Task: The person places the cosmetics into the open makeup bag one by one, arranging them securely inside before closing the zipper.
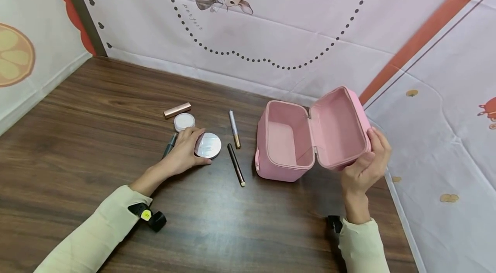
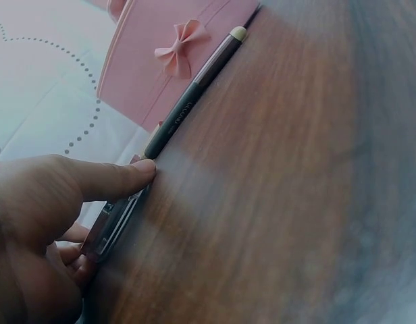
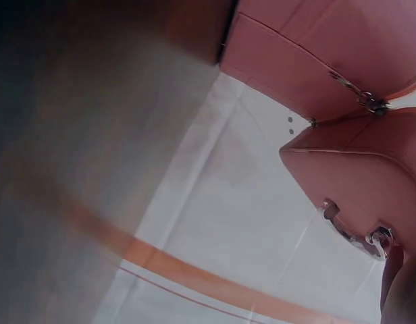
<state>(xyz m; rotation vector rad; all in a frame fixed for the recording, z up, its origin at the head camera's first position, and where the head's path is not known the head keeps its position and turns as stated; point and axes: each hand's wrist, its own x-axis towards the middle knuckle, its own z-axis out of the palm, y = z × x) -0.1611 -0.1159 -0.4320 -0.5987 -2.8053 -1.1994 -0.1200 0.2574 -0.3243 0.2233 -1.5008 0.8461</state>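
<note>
On the dark wood worktop (image 1: 248, 230), left of its middle, the left hand (image 1: 182, 152) spans the round compact (image 1: 209, 145), thumb at the near rim and fingers round the far one, parted just to its width and holding it; whether the compact touches the wood, I cannot tell. Room is tight there: the white jar (image 1: 184, 121) sits by the fingers, the rose-gold tube (image 1: 177, 110) behind it, and a dark tube (image 1: 169, 146) lies half hidden beside the hand. To the right, the silver tube (image 1: 234, 128) and the dark pen (image 1: 236, 165) form a loose line before the pink case (image 1: 279, 173), which stands open near the back edge. Its lid (image 1: 337, 128) leans out rightward (a metal-ringed handle (image 3: 343, 231) shows on its outside), and the right hand (image 1: 366, 167) grips the lower right corner, fingers bent round it, close to the printed cloth (image 1: 271, 44). Wide brown wood runs along the near side and leftward.
</note>
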